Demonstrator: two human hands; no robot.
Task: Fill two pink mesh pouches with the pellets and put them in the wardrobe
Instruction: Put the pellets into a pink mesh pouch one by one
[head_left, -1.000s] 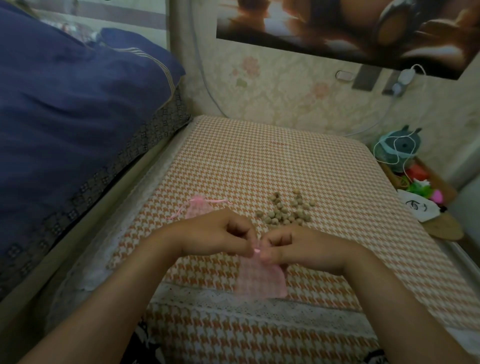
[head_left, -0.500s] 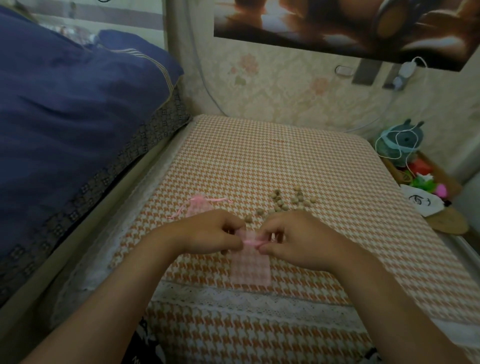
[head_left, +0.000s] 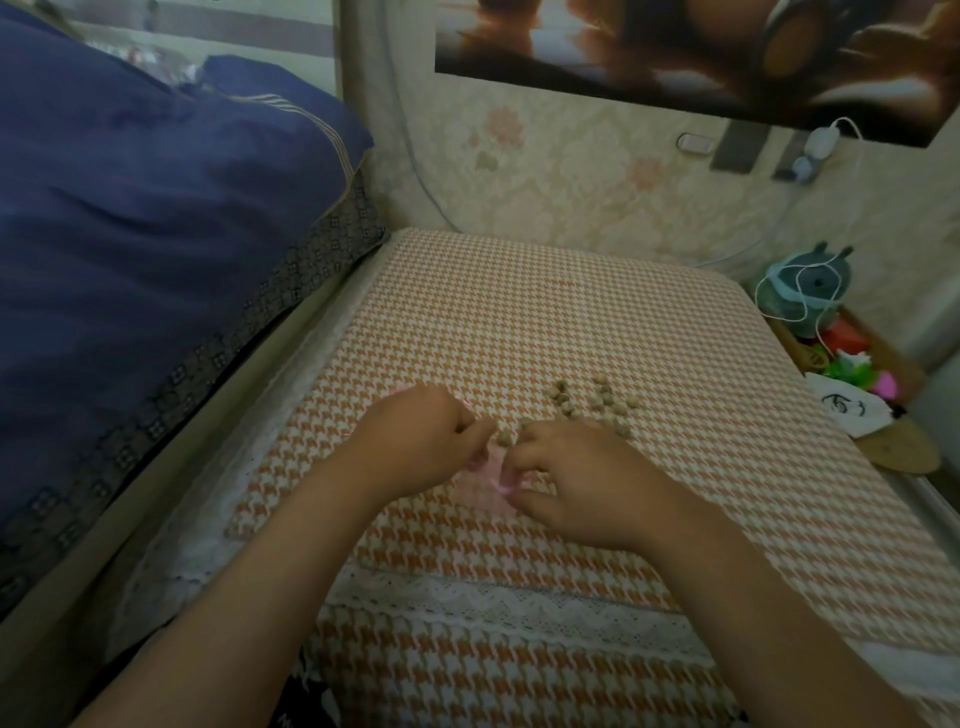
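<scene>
A pink mesh pouch (head_left: 485, 486) lies flat on the orange houndstooth cloth (head_left: 545, 322) between my hands. My left hand (head_left: 415, 441) pinches its left top edge and my right hand (head_left: 576, 478) pinches the right top edge at the pink drawstring. A pile of small tan pellets (head_left: 597, 402) sits just beyond my right hand, one pellet lying between my two hands. The second pink pouch is almost fully hidden behind my left hand.
A dark blue quilt and pillow (head_left: 156, 208) rise along the left. At the right edge stand a teal gadget with a white cable (head_left: 810, 291), bright toys (head_left: 857, 364) and a round wooden piece (head_left: 904, 452). A floral wall lies behind.
Both hands have carried the pouch away from me toward the pellets. The pouch went from hanging off the near edge to lying flat, and my left hand now covers the second pouch.
</scene>
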